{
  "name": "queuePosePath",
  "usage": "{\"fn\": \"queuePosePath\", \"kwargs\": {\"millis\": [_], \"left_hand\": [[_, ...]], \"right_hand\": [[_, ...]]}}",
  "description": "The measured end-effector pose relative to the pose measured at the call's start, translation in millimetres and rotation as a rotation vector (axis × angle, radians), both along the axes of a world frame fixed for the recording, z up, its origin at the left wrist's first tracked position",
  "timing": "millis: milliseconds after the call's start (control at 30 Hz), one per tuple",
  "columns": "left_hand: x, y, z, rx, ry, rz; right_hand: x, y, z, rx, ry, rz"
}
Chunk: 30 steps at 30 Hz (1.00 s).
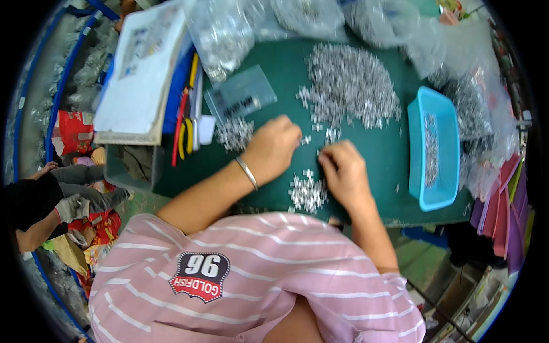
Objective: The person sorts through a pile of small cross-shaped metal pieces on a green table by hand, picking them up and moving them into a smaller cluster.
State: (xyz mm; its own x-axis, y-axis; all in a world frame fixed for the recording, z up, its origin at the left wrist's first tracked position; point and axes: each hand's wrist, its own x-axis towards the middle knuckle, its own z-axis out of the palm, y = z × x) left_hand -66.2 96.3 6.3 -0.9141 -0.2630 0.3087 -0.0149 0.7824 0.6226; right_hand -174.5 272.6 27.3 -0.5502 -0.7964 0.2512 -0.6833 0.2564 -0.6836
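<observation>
My left hand (273, 146) rests knuckles-up on the green table mat (377, 154), fingers curled at a few small silver metal parts (306, 139); a metal bangle (247, 172) circles that wrist. My right hand (343, 171) lies just to the right, fingers bent down onto the mat beside a small sorted heap of silver parts (307, 191). Whether either hand pinches a part is hidden by the knuckles. A large loose pile of the same parts (351, 86) spreads beyond both hands. Another small cluster (234, 133) sits left of my left hand.
A blue plastic tray (437, 188) with some parts stands at the right. Clear bags of parts (220, 34) line the far edge. A white notebook (143, 68), pliers with yellow handles (187, 134) and a small clear bag (243, 94) lie left. Another person (40, 206) sits far left.
</observation>
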Motion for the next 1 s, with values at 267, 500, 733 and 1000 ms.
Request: {"fn": "queuePosePath", "kwargs": {"millis": [267, 500, 733, 1000], "left_hand": [[11, 16, -27, 0.031, 0.086, -0.008], [-1, 22, -57, 0.059, 0.247, 0.001], [5, 20, -51, 0.098, 0.301, 0.016], [0, 25, -55, 0.081, 0.288, -0.003]], "right_hand": [[0, 2, -30, -0.086, 0.146, -0.07], [-6, 6, -49, -0.091, 0.078, -0.071], [12, 2, -11, -0.045, 0.131, -0.019], [5, 13, -17, -0.034, 0.128, -0.05]]}}
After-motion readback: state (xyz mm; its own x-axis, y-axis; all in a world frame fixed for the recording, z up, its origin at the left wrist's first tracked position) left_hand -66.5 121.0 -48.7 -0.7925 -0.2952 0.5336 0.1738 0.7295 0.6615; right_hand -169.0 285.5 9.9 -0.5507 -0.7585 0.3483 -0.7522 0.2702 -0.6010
